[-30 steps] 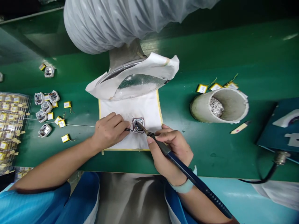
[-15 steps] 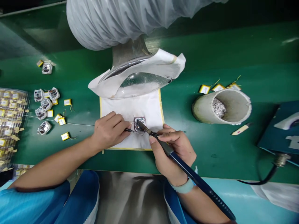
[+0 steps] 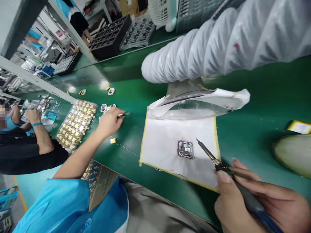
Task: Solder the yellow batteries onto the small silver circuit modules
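My right hand (image 3: 257,194) grips a soldering iron (image 3: 245,191) like a pen, its bare tip just right of a small square device with an exposed circuit board (image 3: 185,149). That device lies on a white sheet edged with yellow tape (image 3: 160,139), and neither hand touches it. Off to the left, my left hand (image 3: 109,123) has its fingers closed round dark tweezers (image 3: 123,115). It hovers beside several white device housings (image 3: 104,107), partly hiding them. A small yellow-edged battery (image 3: 113,140) with thin wires lies below it. Thin solder wire (image 3: 128,149) runs across to the sheet.
A fume hose (image 3: 194,55) with a clear hood (image 3: 191,111) overhangs the sheet. At left stands a tray of batteries (image 3: 77,124), beside a co-worker's arm (image 3: 42,136). A pale cylinder (image 3: 293,155) and another battery (image 3: 300,127) sit at right. Black trays (image 3: 109,35) stand behind.
My left hand has moved from the device leftward to the housings, tweezers still in it. The soldering iron has lifted off the board to the right. The view has swung left.
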`<state>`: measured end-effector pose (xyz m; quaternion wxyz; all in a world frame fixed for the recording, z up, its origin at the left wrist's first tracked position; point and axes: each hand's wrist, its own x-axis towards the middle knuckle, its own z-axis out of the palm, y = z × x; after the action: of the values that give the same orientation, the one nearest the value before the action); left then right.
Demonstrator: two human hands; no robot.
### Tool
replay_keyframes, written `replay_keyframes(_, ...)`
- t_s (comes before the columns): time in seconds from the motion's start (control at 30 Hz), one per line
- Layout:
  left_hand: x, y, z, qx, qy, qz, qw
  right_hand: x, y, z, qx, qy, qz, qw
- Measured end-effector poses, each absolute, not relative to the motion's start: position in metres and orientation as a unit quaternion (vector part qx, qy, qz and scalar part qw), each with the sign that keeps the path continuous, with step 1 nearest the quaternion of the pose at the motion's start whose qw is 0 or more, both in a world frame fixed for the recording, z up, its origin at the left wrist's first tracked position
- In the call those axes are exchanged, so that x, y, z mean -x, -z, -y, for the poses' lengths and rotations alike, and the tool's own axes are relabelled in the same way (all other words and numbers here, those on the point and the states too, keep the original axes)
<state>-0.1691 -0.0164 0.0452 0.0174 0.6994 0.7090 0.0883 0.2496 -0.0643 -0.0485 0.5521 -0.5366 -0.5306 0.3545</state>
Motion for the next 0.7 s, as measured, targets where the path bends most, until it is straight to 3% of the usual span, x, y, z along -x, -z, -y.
replay_keyframes(0.2, 0.198, -0.056, -0.011, -0.613, -0.014, -0.773, 0.16, -0.223, 0.026, 0.057, 0.544, -0.26, 0.507, 0.616)
replay_keyframes(0.37, 0.13, -0.053, 0.012, -0.645, -0.18, -0.701, 0.246, -0.219, 0.027, 0.057, 0.553, -0.238, 0.527, 0.6)
replay_keyframes(0.53, 0.033, -0.055, 0.035, -0.708, -0.291, -0.542, 0.348, -0.218, 0.019, 0.057, 0.516, -0.348, 0.567, 0.539)
replay_keyframes(0.7, -0.001, -0.054, 0.034, -0.739, -0.279, -0.48, 0.382, -0.213, 0.012, 0.057, 0.507, -0.429, 0.523, 0.535)
